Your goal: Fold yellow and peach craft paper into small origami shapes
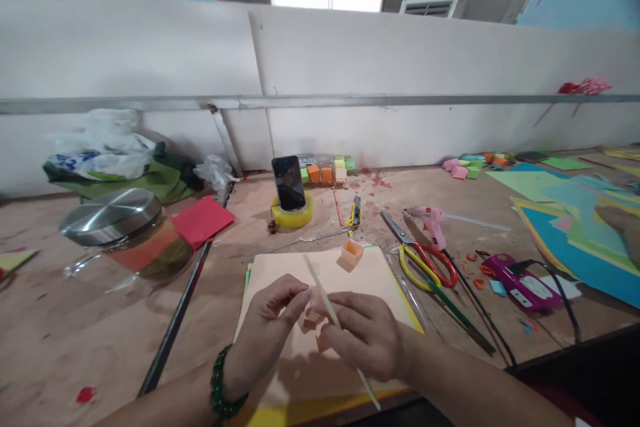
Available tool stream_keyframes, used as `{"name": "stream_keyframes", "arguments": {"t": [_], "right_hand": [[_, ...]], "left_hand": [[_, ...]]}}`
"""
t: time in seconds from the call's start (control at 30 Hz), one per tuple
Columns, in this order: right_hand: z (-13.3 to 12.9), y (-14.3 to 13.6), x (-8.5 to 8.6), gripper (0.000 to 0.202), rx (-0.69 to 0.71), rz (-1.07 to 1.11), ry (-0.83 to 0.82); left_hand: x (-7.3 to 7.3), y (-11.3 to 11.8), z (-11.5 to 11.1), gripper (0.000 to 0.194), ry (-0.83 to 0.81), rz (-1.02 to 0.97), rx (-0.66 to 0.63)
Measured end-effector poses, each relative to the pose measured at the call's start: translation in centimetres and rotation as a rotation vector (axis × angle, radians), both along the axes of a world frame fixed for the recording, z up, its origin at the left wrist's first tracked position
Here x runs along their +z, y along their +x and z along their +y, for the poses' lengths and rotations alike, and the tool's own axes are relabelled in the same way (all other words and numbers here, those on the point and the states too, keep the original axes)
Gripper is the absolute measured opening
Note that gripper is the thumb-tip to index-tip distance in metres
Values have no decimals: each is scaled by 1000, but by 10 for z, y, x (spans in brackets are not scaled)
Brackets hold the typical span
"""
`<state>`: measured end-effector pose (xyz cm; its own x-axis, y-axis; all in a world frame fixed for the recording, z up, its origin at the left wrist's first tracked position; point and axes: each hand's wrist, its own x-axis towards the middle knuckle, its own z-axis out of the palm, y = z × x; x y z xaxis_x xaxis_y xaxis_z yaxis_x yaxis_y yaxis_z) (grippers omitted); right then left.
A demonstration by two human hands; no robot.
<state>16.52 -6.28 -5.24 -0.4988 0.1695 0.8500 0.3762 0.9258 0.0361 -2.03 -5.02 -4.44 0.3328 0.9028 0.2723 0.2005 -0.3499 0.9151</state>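
My left hand (270,323), with a green bead bracelet (218,380) at its wrist, pinches a small peach folded paper piece (312,317) by its edge. My right hand (364,333) has its fingers closed round a thin pale stick (316,275), which slants from upper left to lower right, and also touches the paper piece. Fingers hide part of the paper, so its full shape cannot be seen. Below both hands lies a stack of coloured sheets (280,267), peach on top. A small open peach paper box (353,252) sits on the stack's far edge.
To the right lie scissors (425,263), a pink glue gun (430,221), a magenta device (523,282) with a cable and coloured sheets (550,247). A phone (289,183) leans in a yellow tape roll (295,213). A lidded glass jar (130,240) stands left. A cutter (355,212) lies behind the stack.
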Motion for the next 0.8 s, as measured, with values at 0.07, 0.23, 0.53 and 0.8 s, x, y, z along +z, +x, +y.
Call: {"name": "stream_keyframes", "arguments": {"t": [0.07,0.23,0.53,0.8], "right_hand": [[1,1,-3,11,-22,97,-125],[5,2,-8,14,-60,128,-198],[1,-2,-4,21,-112,158,-253],[1,-6,-4,20,-225,269,-306]], "left_hand": [[0,0,1,31,146,45,38],[-1,0,0,23,392,202,-11],[0,-1,-2,3,417,301,-29],[-12,0,-1,4,643,382,97]]}}
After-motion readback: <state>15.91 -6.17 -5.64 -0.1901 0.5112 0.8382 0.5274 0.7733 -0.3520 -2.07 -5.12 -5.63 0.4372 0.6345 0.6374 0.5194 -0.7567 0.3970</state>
